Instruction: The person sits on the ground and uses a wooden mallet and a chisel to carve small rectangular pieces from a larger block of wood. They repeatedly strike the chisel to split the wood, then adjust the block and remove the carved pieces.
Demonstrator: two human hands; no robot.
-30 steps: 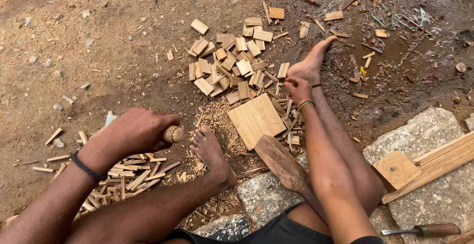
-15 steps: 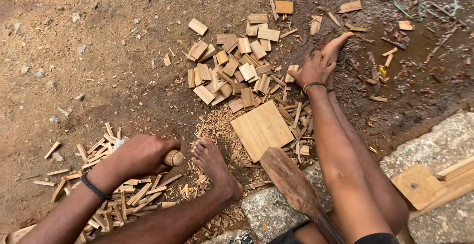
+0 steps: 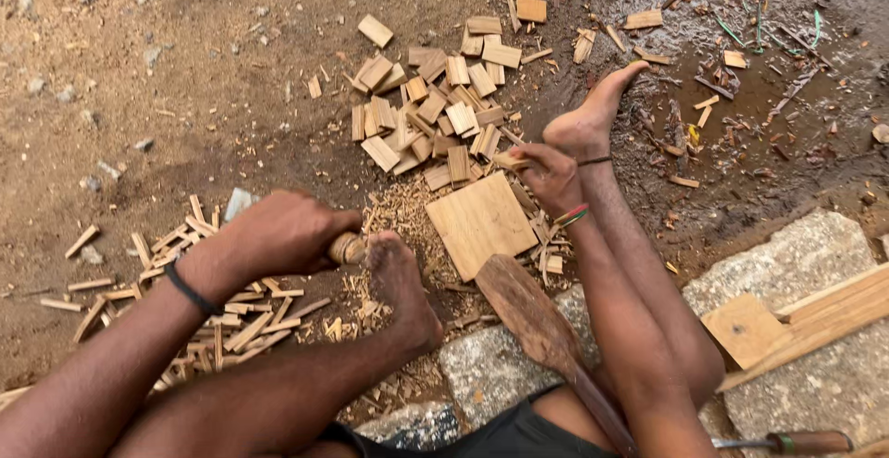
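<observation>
Material: pale split wood; we hold a thin wood piece [image 3: 512, 158] in our right hand [image 3: 548, 177], fingers pinched together on it.
Piece position: just above the square wooden board [image 3: 480, 222], at the lower right edge of the pile of cut tiles [image 3: 431, 111], beside our right foot [image 3: 589, 115].
Left hand [image 3: 282, 232]: clamped around a round wooden tool handle [image 3: 349, 248]; the tool's working end is hidden, so we cannot tell its kind. The handle touches our left foot [image 3: 400, 282].
Progress: we judge the work well along. Many cut tiles lie heaped beyond the board, and a spread of thin splinter sticks [image 3: 218, 314] lies under our left arm. One piece is in hand, not yet set on the board.
Surroundings: bare dirt ground [image 3: 167, 69]; a wooden paddle-shaped mallet [image 3: 532, 314] rests between our legs; stone block [image 3: 815, 375] at right carries wooden offcuts [image 3: 745, 328].
</observation>
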